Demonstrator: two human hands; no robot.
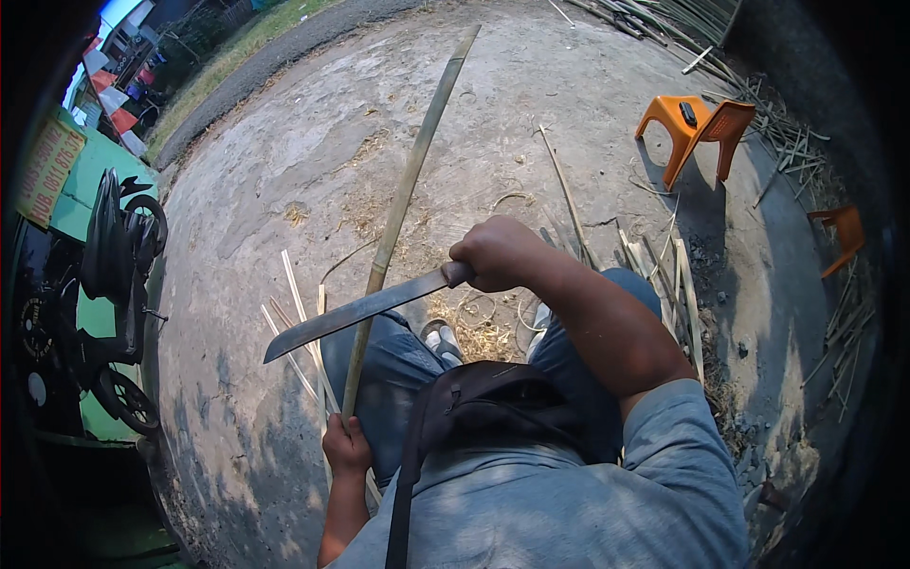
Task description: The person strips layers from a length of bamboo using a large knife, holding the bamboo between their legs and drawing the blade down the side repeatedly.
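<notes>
A long bamboo pole [413, 161] slants from beside my left thigh up toward the far side of the yard. My left hand [347, 446] is closed round its near end. In my right hand [495, 254] is the dark handle of a machete [365, 310], gripped in a fist. The machete's broad blade points left and crosses over the pole a little above my left knee. Whether the edge touches the bamboo, I cannot tell. Pale split bamboo strips [301, 313] lie beside my left leg, partly hidden by it.
Bamboo strips [675, 294] lean by my right leg, and shavings [483, 337] lie between my feet. An orange plastic chair [697, 128] with a small dark object on it stands far right. Cut bamboo is piled along the right edge. A parked motorcycle [118, 284] stands at left.
</notes>
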